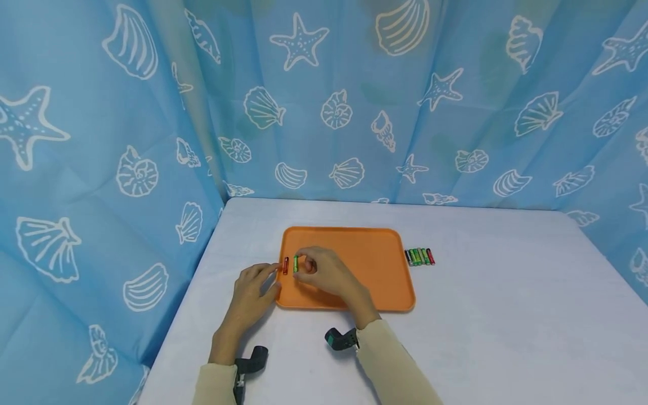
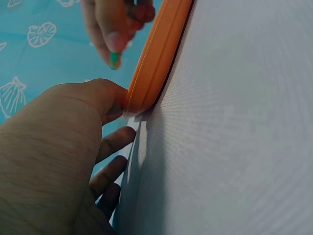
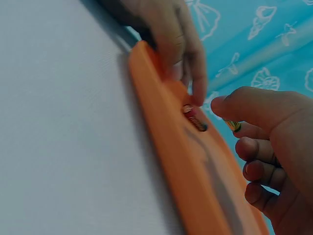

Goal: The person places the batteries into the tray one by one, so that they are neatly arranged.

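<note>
My right hand (image 1: pixel 328 273) pinches a green battery (image 1: pixel 296 263) between thumb and forefinger over the left part of an orange tray (image 1: pixel 361 267). Just left of it a red battery (image 1: pixel 286 266) lies on the tray. In the right wrist view, the green battery (image 3: pixel 234 126) is mostly covered by the pinching fingers, and the red battery (image 3: pixel 194 118) shows on the tray's surface. My left hand (image 1: pixel 250 295) is at the tray's left edge, its fingers loosely spread and its forefinger tip close to the red battery.
To the right of the tray, a row of several batteries (image 1: pixel 420 257), green, black and red, lies side by side on the white tabletop (image 1: pixel 496 298). Behind the table hangs a blue curtain (image 1: pixel 354 140) with shell patterns.
</note>
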The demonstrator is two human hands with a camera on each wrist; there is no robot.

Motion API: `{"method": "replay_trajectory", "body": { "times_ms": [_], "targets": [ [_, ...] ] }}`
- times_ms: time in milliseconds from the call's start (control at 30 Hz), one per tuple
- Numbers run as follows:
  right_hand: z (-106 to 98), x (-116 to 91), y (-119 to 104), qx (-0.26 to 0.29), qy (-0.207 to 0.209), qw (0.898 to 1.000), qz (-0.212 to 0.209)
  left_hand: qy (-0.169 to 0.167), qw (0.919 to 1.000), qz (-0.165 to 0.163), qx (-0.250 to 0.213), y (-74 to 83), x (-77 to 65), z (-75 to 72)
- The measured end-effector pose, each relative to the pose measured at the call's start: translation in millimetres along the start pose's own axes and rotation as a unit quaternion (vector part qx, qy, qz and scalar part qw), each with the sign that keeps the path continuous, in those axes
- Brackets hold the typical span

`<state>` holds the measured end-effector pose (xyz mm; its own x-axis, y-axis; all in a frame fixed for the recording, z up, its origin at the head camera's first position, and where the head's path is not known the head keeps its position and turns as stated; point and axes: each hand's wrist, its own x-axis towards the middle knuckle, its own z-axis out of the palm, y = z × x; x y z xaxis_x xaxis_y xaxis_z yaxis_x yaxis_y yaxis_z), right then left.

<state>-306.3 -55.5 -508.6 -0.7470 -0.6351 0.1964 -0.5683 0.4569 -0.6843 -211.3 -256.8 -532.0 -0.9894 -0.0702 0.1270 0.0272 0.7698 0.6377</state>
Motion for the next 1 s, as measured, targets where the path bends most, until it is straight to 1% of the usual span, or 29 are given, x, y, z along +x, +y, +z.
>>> {"method": "replay_trajectory", "body": {
  "times_ms": [100, 267, 467, 667, 867, 1000],
  "targets": [
    [6.0, 2.9, 3.3, -0.007, -0.003, 1.0, 0.007, 0.005, 1.0, 0.006, -0.005, 0.0, -0.2, 0.0],
    [14.3, 6.2, 8.8, -0.023, 0.005, 1.0, 0.007, 0.01, 0.9994, 0.029, -0.013, 0.0, 0.0, 0.9],
    [20.2, 7.8, 14.4, -0.027, 0.011, 0.999, 0.014, 0.002, 0.9997, 0.02, -0.011, 1.5, -0.2, 0.0],
    [24.3, 9.4, 15.8, -0.041, 0.014, 0.999, 0.02, -0.002, 0.9997, 0.023, -0.012, 0.9, 0.7, -2.0],
    [26.5, 9.4, 14.2, -0.056, 0.018, 0.998, 0.013, 0.003, 0.9996, 0.028, -0.005, 0.0, 0.7, -2.8],
    [26.7, 9.9, 12.7, -0.059, 0.013, 0.998, 0.007, 0.004, 0.9997, 0.026, -0.003, -1.4, 0.3, -3.2]
  ]
}}
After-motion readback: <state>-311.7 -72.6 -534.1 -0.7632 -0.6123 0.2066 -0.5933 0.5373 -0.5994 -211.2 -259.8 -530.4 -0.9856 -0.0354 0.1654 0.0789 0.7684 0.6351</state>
